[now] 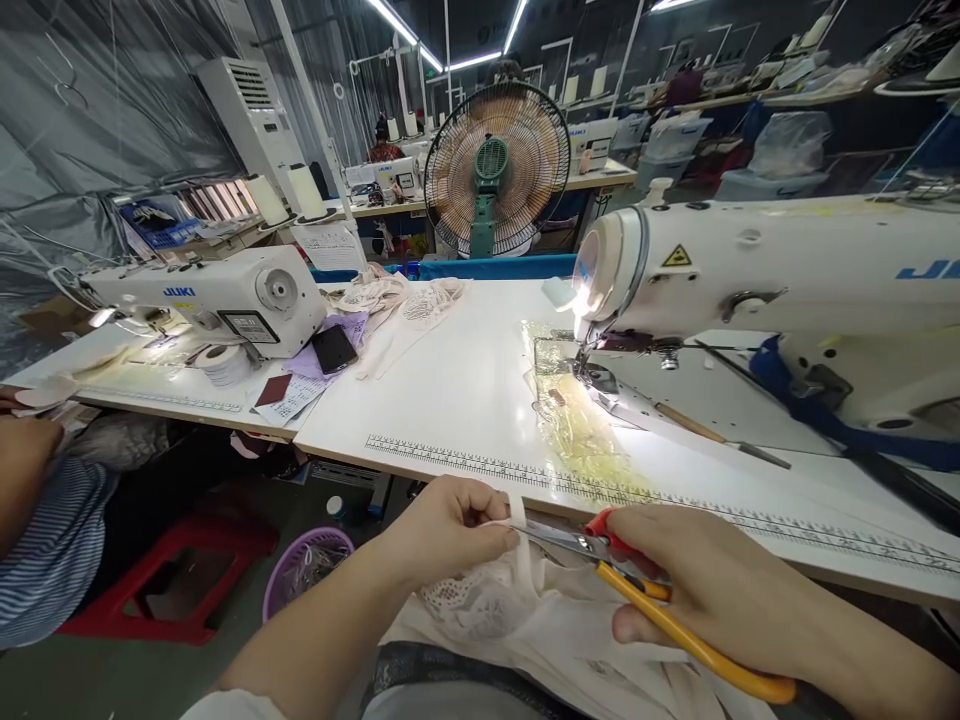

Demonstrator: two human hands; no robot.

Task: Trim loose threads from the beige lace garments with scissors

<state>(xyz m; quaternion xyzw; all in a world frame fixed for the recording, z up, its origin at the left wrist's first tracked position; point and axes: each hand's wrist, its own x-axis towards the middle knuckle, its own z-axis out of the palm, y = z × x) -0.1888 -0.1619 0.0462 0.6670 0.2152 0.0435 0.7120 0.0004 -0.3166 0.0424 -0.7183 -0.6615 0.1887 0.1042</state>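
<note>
White sewing table, below its front edge: left hand pinches a cloth strip; right hand, closed around scissors, blades at the strip.

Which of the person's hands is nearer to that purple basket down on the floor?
Left. The left hand pinches a narrow fabric strip just up and right of the purple basket; the right hand, holding the scissors, is farther right.
</note>
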